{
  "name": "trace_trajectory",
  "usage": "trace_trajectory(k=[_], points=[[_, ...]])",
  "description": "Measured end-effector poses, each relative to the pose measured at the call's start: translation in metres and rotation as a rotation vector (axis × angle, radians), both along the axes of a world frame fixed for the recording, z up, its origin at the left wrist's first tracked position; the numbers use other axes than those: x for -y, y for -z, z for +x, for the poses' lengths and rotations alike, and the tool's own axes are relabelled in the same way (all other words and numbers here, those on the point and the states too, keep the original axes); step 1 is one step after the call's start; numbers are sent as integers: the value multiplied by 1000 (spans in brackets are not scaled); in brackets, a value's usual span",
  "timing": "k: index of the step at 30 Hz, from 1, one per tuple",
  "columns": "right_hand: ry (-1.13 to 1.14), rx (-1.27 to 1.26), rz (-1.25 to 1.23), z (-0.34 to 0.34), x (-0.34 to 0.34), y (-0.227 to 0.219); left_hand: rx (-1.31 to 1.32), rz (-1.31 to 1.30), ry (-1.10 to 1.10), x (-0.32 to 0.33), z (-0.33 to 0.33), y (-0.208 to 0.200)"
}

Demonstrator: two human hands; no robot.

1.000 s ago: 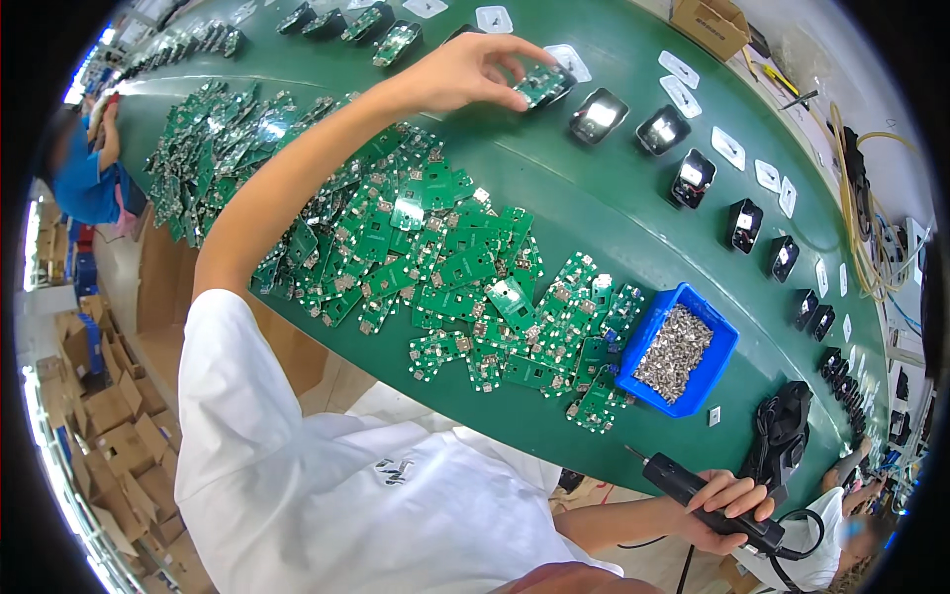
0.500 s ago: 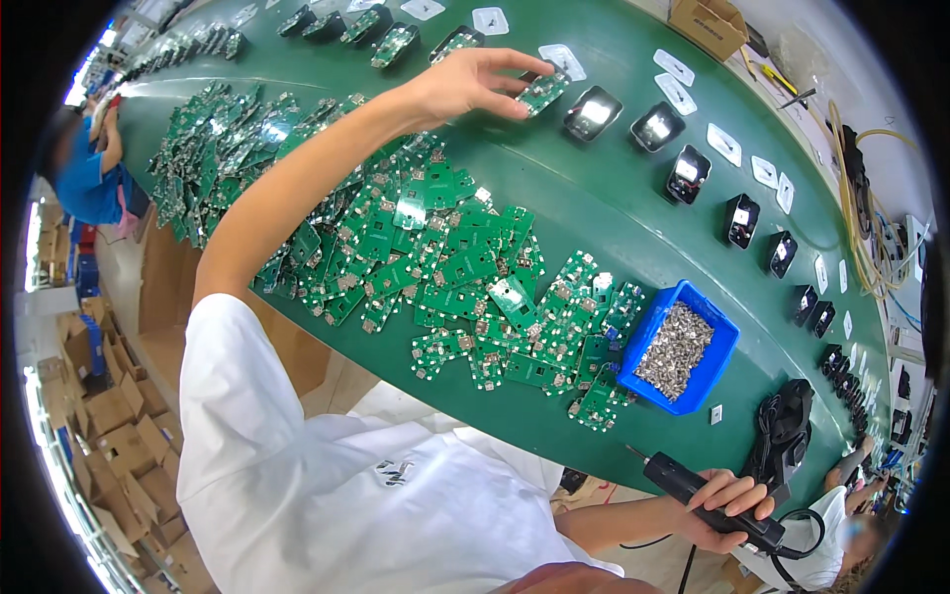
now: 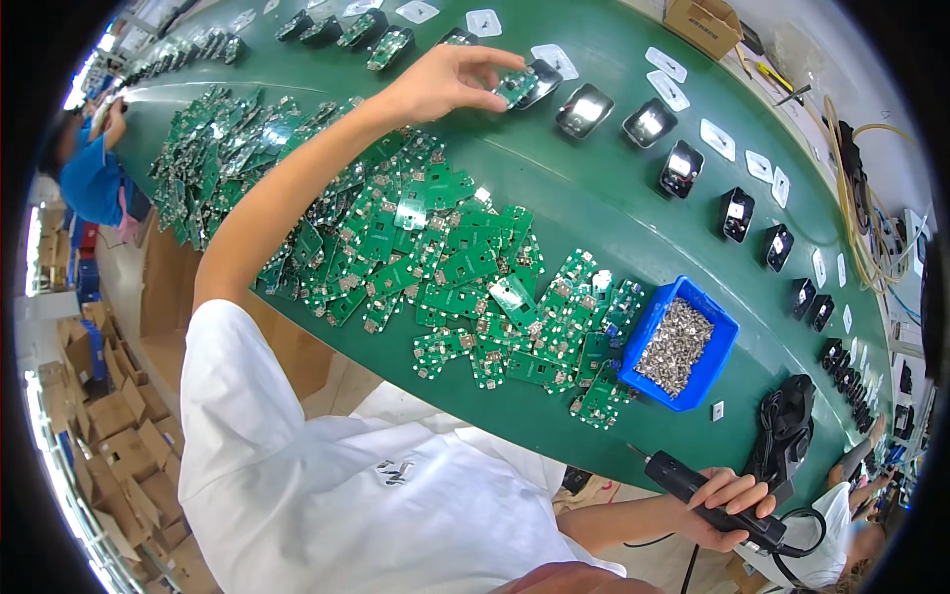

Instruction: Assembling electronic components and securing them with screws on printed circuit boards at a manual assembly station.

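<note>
At the far side of the green bench, my left hand (image 3: pixel 450 84) pinches a small green circuit board (image 3: pixel 514 87) between thumb and fingers. Just right of that board stands an open black casing (image 3: pixel 542 83), partly covered by it; whether the two touch I cannot tell. More black casings (image 3: pixel 585 110) continue rightward in a curved row. My right hand (image 3: pixel 727 505), low on the right, is wrapped round a black electric screwdriver (image 3: pixel 683 483), its bit pointing up and left over the bench edge. A cable runs from its rear end.
A wide heap of green circuit boards (image 3: pixel 465 262) covers the near left of the bench. Beside it sits a blue bin (image 3: pixel 720 351) of small metal parts. White plates (image 3: pixel 718 140) lie beyond the casings. A black cable bundle (image 3: pixel 785 431) rests near my right hand. Other people sit at both ends.
My left hand has shifted left with the circuit board, and a black casing now shows to the board's right. The right hand and screwdriver have stayed almost still.
</note>
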State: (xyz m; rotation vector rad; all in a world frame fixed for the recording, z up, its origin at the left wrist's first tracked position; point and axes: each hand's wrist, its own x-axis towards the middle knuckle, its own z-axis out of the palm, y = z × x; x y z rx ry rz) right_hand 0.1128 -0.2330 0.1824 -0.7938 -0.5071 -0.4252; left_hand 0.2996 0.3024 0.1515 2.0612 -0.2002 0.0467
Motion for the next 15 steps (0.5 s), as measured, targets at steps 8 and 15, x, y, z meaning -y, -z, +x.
trace_trajectory(k=[8,15], points=[[-61,10,-13,1,-2,-1,-1,-91,48,-9,-1,14],[-50,0,-12,1,-3,0,258,348,-21,6,4,-1]])
